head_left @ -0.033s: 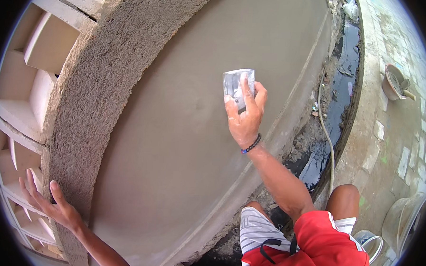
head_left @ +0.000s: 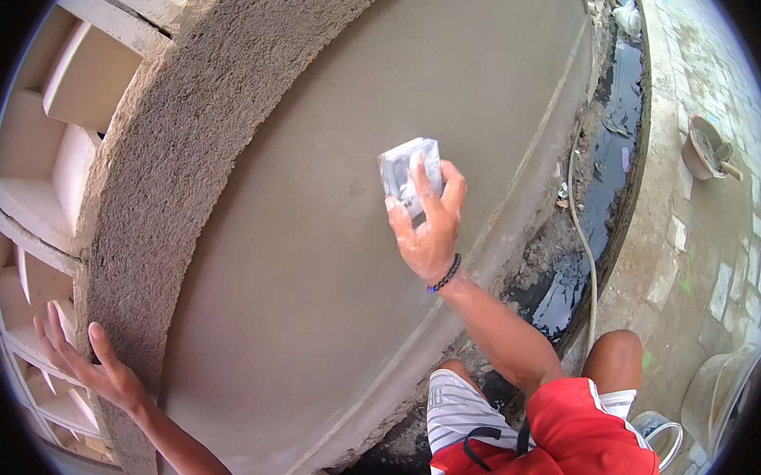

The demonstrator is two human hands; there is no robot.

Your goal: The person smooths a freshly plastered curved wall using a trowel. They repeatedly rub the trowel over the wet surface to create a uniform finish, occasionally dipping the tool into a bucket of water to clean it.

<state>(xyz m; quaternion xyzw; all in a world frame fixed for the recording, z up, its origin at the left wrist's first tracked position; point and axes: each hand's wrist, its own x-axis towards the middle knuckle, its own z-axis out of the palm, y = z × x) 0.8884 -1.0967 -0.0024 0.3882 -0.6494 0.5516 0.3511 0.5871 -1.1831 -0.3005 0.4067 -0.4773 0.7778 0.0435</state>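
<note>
My right hand (head_left: 432,227) grips a small rectangular grey-white block (head_left: 398,172), its fingers spread across the smeared top and sides. The block is at the smooth, damp-looking grey plastered wall (head_left: 286,259), around the middle of the view. Its underside is hidden, so its exact kind does not show. At the lower left my left hand (head_left: 103,370) has its fingers stretched apart and holds nothing. It lies by the rough concrete band (head_left: 159,151) that borders the plaster, fingertips over the pale openwork blocks (head_left: 34,294); I cannot tell whether it touches them.
A ditch of dark water (head_left: 616,103) runs along the wall's foot, with a pale hose (head_left: 583,229) beside it. On the paving to the right stand a mortar pan (head_left: 700,154) with a handled tool in it, a white bucket (head_left: 662,437) and a large tub (head_left: 718,388).
My right hand has moved a little to the left and toward me with the block, which has tilted slightly. My left hand stays where it was.
</note>
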